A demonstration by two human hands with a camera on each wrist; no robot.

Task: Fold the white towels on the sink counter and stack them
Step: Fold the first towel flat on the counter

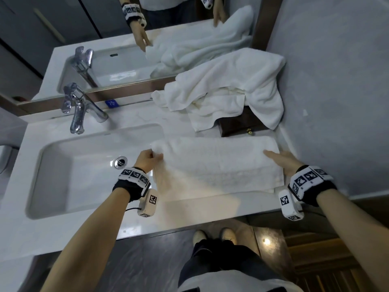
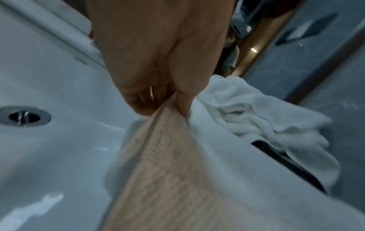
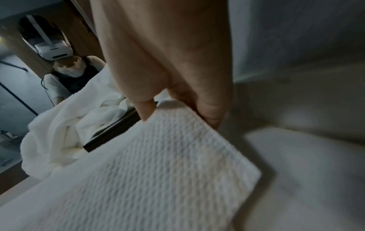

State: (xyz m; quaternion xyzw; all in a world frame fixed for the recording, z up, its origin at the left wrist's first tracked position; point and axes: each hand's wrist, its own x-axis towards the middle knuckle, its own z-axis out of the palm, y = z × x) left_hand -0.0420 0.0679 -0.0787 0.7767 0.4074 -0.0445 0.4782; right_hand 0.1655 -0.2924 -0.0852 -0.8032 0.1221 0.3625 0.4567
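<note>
A folded white towel (image 1: pixel 219 165) lies on the counter (image 1: pixel 195 207) to the right of the sink. My left hand (image 1: pixel 156 157) pinches its left end, which hangs partly over the basin; in the left wrist view thumb and fingers (image 2: pixel 183 100) grip a raised fold of the towel (image 2: pixel 168 171). My right hand (image 1: pixel 277 157) holds the right end, thumb (image 3: pixel 146 109) on top of the towel (image 3: pixel 158 171) and fingers at its edge. A crumpled pile of white towels (image 1: pixel 227 89) lies behind, against the mirror.
The pile drapes over a dark wooden box (image 1: pixel 240 123) with a brass knob. The sink basin (image 1: pixel 84 182) with its drain (image 1: pixel 120 161) is to the left, a chrome faucet (image 1: pixel 80 108) behind it. A grey wall (image 1: pixel 336 102) bounds the counter on the right.
</note>
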